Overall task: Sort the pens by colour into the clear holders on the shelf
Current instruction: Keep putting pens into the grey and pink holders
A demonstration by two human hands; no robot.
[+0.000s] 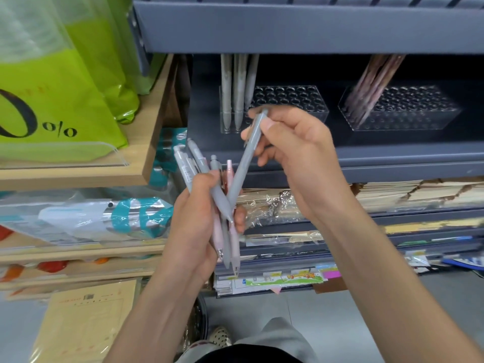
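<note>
Closest to us, the left hand (193,224) grips a bunch of pens (195,155), grey and pink. The right hand (301,158) pinches one grey pen (245,163). Behind, on the shelf (392,153), the left holder (288,103) has grey pens, the right holder (408,108) pink.

The dark grey shelf (406,159) carries two clear holders: the near holder (290,100), with pale grey pens (237,87), just behind the right hand's (296,153) pinch; the far holder (411,111), with pinkish pens (374,85), well to its right.

The left hand (196,226) grips a bundle of grey and pink plastic pens (195,163); the right hand (296,153), at its one o'clock, pinches one grey plastic pen (243,169).
</note>
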